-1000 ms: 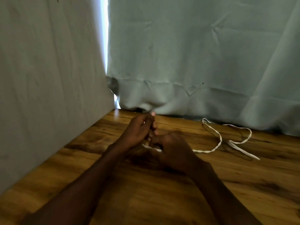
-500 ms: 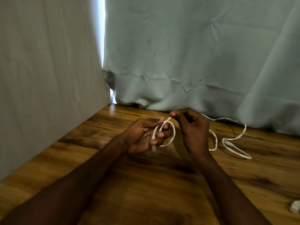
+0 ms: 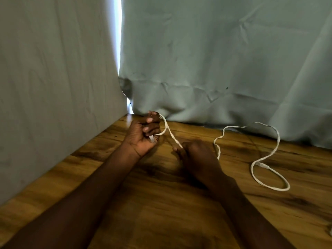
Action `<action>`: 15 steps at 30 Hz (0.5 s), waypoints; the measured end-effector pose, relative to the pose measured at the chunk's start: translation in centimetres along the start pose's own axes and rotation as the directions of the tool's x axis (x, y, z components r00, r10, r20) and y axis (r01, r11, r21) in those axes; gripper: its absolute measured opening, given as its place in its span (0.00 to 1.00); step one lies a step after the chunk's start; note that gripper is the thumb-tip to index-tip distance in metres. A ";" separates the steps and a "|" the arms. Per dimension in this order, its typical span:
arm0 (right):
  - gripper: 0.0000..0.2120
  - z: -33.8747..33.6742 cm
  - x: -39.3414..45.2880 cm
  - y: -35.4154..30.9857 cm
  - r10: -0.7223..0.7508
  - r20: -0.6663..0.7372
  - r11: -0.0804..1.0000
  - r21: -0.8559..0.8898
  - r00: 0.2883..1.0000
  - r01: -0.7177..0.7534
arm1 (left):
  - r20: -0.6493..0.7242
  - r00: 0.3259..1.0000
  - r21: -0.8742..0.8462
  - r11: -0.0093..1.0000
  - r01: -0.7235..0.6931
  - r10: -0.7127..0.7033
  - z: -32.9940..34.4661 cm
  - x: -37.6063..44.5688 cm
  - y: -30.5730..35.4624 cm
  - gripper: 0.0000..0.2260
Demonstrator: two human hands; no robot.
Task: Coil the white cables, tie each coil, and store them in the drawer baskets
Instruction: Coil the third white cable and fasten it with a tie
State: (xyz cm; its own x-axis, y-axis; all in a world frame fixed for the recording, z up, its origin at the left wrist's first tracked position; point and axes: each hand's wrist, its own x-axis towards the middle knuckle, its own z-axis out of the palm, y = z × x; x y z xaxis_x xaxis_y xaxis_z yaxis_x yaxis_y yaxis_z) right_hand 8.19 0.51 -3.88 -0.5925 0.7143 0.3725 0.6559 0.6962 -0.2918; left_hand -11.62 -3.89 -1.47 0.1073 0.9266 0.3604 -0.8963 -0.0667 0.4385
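Note:
A thin white cable (image 3: 273,151) lies in loose bends on the wooden table (image 3: 161,212). My left hand (image 3: 143,133) grips a small loop of it, with the plug end sticking out under the fingers. From there the cable runs taut down to my right hand (image 3: 195,155), which pinches it close to the table. The rest of the cable trails right and ends in a loop near the right side. No drawer or basket shows.
Pale grey-green cloth (image 3: 215,60) hangs behind the table and along its left side (image 3: 53,87), with a bright gap between the two sheets. A small white object (image 3: 330,230) peeks in at the right edge.
My right hand has dropped from beside the left hand down toward the table, drawing the cable taut. My left hand has closed round the loop and lifted a little toward the back.

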 end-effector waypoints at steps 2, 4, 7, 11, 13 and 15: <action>0.20 -0.9 -0.3 0.1 0.137 -0.113 0.989 -0.036 0.984 -0.142 | -0.030 0.999 0.125 0.992 0.025 -0.021 0.4 -0.2 0.5 0.09; 0.21 -1.5 -0.4 0.7 0.241 -0.205 0.970 0.024 0.949 -0.241 | -0.059 0.997 0.246 0.968 0.052 -0.039 1.0 -0.4 0.4 0.08; 0.18 -1.4 -0.3 1.2 0.214 -0.078 0.977 0.019 0.974 -0.213 | -0.024 0.998 0.225 0.972 0.062 -0.058 1.2 -0.1 -0.2 0.15; 0.16 0.4 -0.3 -0.4 -0.014 0.112 0.999 -0.027 0.994 0.018 | -0.112 0.986 0.180 0.979 -0.098 0.120 0.8 0.5 -0.5 0.23; 0.16 1.0 -0.4 -1.3 -0.145 0.094 0.983 -0.103 0.985 0.154 | -0.139 0.973 0.277 0.950 -0.140 0.184 0.5 0.7 -0.4 0.23; 0.18 1.3 -0.5 -1.6 -0.271 0.079 0.958 -0.075 0.959 0.277 | -0.168 0.955 0.544 0.831 -0.118 0.245 0.5 0.8 -0.8 0.20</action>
State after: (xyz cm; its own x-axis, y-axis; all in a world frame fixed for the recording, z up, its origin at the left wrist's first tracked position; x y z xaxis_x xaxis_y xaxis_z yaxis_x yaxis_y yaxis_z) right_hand 6.84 -0.88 -4.75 -0.7831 0.5025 0.3663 0.4997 0.8592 -0.1103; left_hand -10.63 -3.30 -1.09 -0.1895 0.9305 0.3135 -0.5232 -0.3659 0.7696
